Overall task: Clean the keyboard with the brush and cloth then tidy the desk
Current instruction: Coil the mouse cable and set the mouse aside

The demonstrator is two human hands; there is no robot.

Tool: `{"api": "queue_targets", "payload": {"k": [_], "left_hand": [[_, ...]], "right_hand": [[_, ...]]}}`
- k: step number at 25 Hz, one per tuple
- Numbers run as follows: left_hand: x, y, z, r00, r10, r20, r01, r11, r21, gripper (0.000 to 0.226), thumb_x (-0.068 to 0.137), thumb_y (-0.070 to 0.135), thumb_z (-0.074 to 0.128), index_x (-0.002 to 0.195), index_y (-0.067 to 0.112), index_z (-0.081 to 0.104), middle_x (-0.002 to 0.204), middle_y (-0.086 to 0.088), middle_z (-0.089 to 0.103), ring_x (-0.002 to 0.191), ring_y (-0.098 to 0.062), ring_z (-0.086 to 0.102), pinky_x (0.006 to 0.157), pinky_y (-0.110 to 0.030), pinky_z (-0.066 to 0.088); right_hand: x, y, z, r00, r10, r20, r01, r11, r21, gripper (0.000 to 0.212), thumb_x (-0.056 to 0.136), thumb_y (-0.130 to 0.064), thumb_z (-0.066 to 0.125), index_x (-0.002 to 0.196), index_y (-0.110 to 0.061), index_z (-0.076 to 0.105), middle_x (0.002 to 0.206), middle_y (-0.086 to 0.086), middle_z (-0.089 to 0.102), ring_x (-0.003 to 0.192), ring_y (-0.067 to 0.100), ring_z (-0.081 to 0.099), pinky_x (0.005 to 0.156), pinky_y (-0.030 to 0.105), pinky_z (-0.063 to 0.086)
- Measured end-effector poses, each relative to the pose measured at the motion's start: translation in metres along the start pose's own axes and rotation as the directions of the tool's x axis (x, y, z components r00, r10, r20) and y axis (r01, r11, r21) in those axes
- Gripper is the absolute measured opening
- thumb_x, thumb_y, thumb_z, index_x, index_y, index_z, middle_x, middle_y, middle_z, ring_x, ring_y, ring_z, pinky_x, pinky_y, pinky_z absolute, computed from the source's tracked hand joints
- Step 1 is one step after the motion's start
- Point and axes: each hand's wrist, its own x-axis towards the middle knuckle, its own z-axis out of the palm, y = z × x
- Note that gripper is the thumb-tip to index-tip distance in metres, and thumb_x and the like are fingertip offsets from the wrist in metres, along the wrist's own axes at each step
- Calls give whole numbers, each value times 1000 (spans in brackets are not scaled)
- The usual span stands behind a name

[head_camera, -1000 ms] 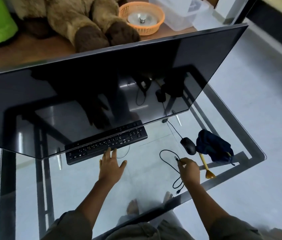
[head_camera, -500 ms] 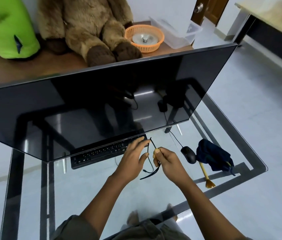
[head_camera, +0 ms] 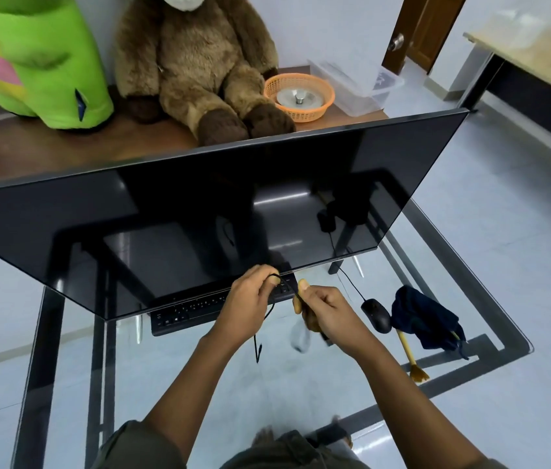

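Tidying step judged in hand — cable point(head_camera: 269, 311) being gathered. Left hand point(head_camera: 245, 306) pinched shut on cable near keyboard point(head_camera: 196, 308); right hand point(head_camera: 330, 316) closed on its other run, just beside. Brush point(head_camera: 409, 355) and cloth point(head_camera: 424, 318) lying right of right hand, past mouse point(head_camera: 376, 314) — untouched. Next: coil slack evenly, without tugging keyboard.

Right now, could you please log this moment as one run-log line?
left hand: holds thin black cable | right hand: pinches same cable | black keyboard: under monitor | yellow-handled brush, dark blue cloth: untouched
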Motion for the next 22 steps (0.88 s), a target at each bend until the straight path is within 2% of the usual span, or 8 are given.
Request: {"api": "queue_targets", "payload": {"k": [4, 6, 8, 10, 11, 14, 17, 22], "left_hand": [[-3, -15, -11, 950, -261, -169, 248, 964, -96, 20, 104, 21, 42, 93, 16, 58, 85, -2, 68, 79, -12, 62, 67, -24, 46], [-2, -31, -19, 905, -384, -180, 377, 923, -76, 22, 104, 17, 41, 91, 12, 58, 84, -7, 67, 73, -17, 57, 62, -24, 42], [-4, -44, -24, 893, -449, -44, 450, 892, 45, 23, 103, 17, 45, 84, 18, 58, 84, -6, 64, 80, -21, 57, 62, -26, 40], [-8, -47, -22, 889, -447, 94, 430, 889, 160, 13, 99, 18, 53, 91, 23, 62, 94, 1, 61, 93, -20, 59, 75, -25, 41], [-11, -42, -21, 904, -405, 135, 385, 910, 153, 16, 95, 14, 57, 107, 23, 64, 106, 3, 60, 102, -15, 58, 85, -23, 41], [-16, -5, -20, 968, -175, 180, 192, 978, -77, 56, 85, 0, 59, 133, 26, 52, 131, 12, 54, 121, 1, 49, 103, -19, 39], [-17, 26, -19, 967, -9, 254, 109, 918, -381, 47, 84, -9, 55, 119, 22, 61, 118, 7, 66, 119, -8, 59, 104, -24, 44], [-18, 46, -26, 937, -87, 338, 303, 685, -663, 20, 85, 6, 45, 90, 3, 65, 77, -9, 61, 76, -22, 61, 82, -37, 52]], "right_hand": [[-2, 9, -9, 993, 98, 69, -90, 989, -115, 56, 96, -59, 49, 62, -15, 50, 54, 1, 29, 50, 17, 24, 52, 34, 16], [-5, 8, -13, 976, 109, 191, -123, 990, 66, 48, 96, -46, 55, 62, -13, 45, 55, 0, 23, 52, 18, 17, 54, 33, 15], [-9, 0, -14, 954, 71, 292, -166, 935, 314, 42, 95, -37, 57, 64, -11, 44, 53, -2, 19, 50, 14, 15, 54, 28, 20], [-13, -16, -9, 942, 36, 335, -192, 875, 445, 39, 98, -35, 54, 68, -12, 45, 54, -2, 16, 49, 13, 15, 51, 26, 23], [-14, -25, -6, 943, 38, 330, -197, 864, 464, 39, 100, -35, 52, 69, -12, 45, 55, -1, 15, 48, 13, 15, 50, 25, 23], [-12, -46, 2, 959, 76, 275, -192, 885, 425, 38, 103, -36, 47, 71, -16, 46, 58, -1, 15, 48, 14, 12, 44, 23, 17], [-11, -56, 3, 964, 92, 249, -193, 887, 420, 38, 103, -37, 45, 71, -17, 47, 60, 0, 14, 48, 13, 11, 42, 22, 12], [-12, -64, 2, 979, 54, 198, -146, 861, 487, 38, 103, -36, 46, 71, -15, 49, 60, 2, 15, 46, 12, 12, 39, 22, 12]]}}
